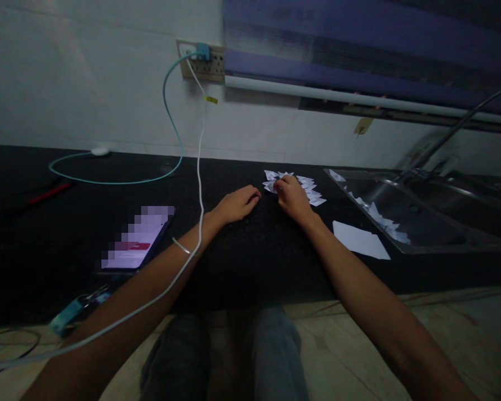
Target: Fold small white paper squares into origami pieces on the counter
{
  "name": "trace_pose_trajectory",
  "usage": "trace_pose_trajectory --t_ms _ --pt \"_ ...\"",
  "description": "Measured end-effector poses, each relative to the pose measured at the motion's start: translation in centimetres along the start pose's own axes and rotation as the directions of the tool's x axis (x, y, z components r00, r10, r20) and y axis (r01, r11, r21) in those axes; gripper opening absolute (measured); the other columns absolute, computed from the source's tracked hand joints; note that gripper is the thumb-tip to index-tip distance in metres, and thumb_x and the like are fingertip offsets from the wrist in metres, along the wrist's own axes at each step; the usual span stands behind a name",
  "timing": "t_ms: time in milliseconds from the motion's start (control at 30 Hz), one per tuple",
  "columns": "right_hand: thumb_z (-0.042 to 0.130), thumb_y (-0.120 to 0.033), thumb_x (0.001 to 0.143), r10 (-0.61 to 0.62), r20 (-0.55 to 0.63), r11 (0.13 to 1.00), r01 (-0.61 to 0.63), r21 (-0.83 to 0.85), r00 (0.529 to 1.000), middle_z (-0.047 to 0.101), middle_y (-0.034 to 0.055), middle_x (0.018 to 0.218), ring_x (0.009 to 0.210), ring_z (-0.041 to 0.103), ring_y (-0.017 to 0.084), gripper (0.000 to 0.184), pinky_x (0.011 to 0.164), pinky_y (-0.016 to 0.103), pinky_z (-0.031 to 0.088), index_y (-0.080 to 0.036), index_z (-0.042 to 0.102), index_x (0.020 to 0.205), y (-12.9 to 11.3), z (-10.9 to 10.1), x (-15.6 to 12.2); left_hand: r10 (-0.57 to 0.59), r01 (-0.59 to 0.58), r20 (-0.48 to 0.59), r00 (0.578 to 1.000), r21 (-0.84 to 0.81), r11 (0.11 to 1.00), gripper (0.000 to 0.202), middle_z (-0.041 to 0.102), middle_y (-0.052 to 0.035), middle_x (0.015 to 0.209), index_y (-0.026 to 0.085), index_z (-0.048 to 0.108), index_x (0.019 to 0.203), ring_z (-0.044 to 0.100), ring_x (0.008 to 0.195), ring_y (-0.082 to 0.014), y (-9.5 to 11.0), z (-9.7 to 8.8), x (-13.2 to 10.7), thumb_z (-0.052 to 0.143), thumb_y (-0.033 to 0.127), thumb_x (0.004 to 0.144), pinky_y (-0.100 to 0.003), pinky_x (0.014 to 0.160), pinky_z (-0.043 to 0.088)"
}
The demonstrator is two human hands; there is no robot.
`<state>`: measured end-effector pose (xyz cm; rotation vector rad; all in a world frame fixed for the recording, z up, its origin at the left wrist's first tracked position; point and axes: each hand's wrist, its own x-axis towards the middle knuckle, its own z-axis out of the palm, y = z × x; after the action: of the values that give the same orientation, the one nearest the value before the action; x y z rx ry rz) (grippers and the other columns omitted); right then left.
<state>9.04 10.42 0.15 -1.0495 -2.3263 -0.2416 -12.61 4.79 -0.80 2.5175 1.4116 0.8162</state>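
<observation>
My right hand [293, 196] is at the row of pointed folded white paper pieces [313, 192] on the black counter. Its fingers are pinched at the left end of that group, on a folded paper piece [269, 186], partly hidden by the fingers. To its left, my left hand [237, 204] rests on the counter with its fingers curled together, and no object shows in it. A flat stack of white paper [359, 239] lies right of my right forearm. More folded white pieces [379, 217] line the sink's left edge.
A metal sink [426, 223] with a faucet [446, 125] is at the right. At the left lie a phone [137, 239] and a teal keychain [69, 314]. A white cable [199, 167] runs from the wall socket [209, 65] across my left forearm. A teal cable [117, 182] loops behind.
</observation>
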Motion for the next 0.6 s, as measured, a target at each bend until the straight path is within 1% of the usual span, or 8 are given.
trace_pose_trajectory --t_ms 100,167,200,267,333,433,533,600 --pt "0.048 -0.009 0.092 -0.001 0.014 1.000 0.001 0.002 1.000 0.063 0.0143 0.103 0.100 0.053 0.030 0.023 0.079 0.041 0.045 -0.020 0.069 0.095 0.1 0.2 0.0 0.104 -0.104 -0.014 0.994 0.005 0.995 0.041 0.053 -0.0090 0.143 0.024 0.052 0.140 0.052 0.130 -0.0219 0.5 0.0 0.1 0.039 0.026 0.101 -0.039 0.110 0.043" --pt "0.049 -0.009 0.091 -0.008 0.031 1.000 0.007 0.021 0.999 0.063 0.0138 0.102 0.099 0.052 0.030 0.023 0.079 0.042 0.046 -0.020 0.069 0.094 0.2 0.3 0.0 0.144 -0.144 -0.002 0.990 0.035 0.989 0.048 0.042 -0.0069 0.157 0.028 0.045 0.147 0.043 0.140 -0.0227 0.7 0.1 0.3 0.040 0.024 0.100 -0.042 0.116 0.037" --pt "0.049 -0.009 0.091 -0.014 0.040 0.999 0.013 0.032 0.999 0.064 0.0138 0.102 0.099 0.052 0.030 0.023 0.080 0.042 0.046 -0.020 0.069 0.095 0.2 0.4 0.0 0.155 -0.155 0.017 0.988 0.051 0.987 0.049 0.038 -0.0060 0.160 0.028 0.045 0.148 0.041 0.142 -0.0235 0.7 0.3 0.4 0.040 0.024 0.100 -0.044 0.117 0.035" --pt "0.050 -0.009 0.091 -0.026 0.052 0.998 0.024 0.052 0.998 0.064 0.0143 0.103 0.100 0.052 0.030 0.023 0.082 0.043 0.046 -0.019 0.070 0.096 0.2 0.6 0.0 0.155 -0.160 0.069 0.986 0.080 0.984 0.046 0.037 -0.0057 0.162 0.027 0.051 0.145 0.038 0.144 -0.0258 0.6 0.6 0.7 0.039 0.026 0.101 -0.048 0.117 0.034" --pt "0.049 -0.010 0.092 -0.028 0.050 0.998 0.025 0.063 0.998 0.064 0.0148 0.102 0.100 0.052 0.030 0.023 0.084 0.043 0.045 -0.018 0.071 0.096 0.3 0.8 0.1 0.129 -0.141 0.111 0.985 0.101 0.985 0.043 0.041 -0.0064 0.160 0.025 0.056 0.141 0.037 0.144 -0.0275 0.5 0.8 1.0 0.039 0.030 0.101 -0.051 0.116 0.034" --pt "0.048 -0.011 0.092 -0.013 0.018 0.997 0.011 0.081 1.000 0.064 0.0151 0.100 0.101 0.052 0.030 0.024 0.087 0.044 0.045 -0.018 0.071 0.095 0.3 0.9 0.1 0.083 -0.097 0.136 0.987 0.101 0.990 0.045 0.047 -0.0071 0.156 0.026 0.054 0.143 0.040 0.143 -0.0287 0.4 0.8 1.2 0.040 0.033 0.101 -0.053 0.114 0.035" --pt "0.048 -0.013 0.093 0.050 -0.079 0.992 -0.041 0.119 0.996 0.065 0.0152 0.100 0.100 0.053 0.030 0.023 0.090 0.046 0.044 -0.018 0.070 0.097 0.7 0.6 0.2 0.041 -0.048 0.135 0.990 0.048 0.998 0.050 0.050 -0.0089 0.154 0.025 0.048 0.148 0.043 0.141 -0.0291 0.2 0.7 1.3 0.043 0.036 0.100 -0.054 0.112 0.037" --pt "0.047 -0.015 0.093 0.128 -0.163 0.984 -0.105 0.145 0.978 0.066 0.0149 0.098 0.097 0.054 0.030 0.023 0.091 0.046 0.044 -0.017 0.070 0.097 1.2 0.3 0.2 0.004 -0.004 0.125 0.992 0.001 1.000 0.051 0.051 -0.0105 0.153 0.025 0.048 0.148 0.045 0.140 -0.0285 0.0 0.7 1.4 0.045 0.038 0.100 -0.053 0.112 0.037"
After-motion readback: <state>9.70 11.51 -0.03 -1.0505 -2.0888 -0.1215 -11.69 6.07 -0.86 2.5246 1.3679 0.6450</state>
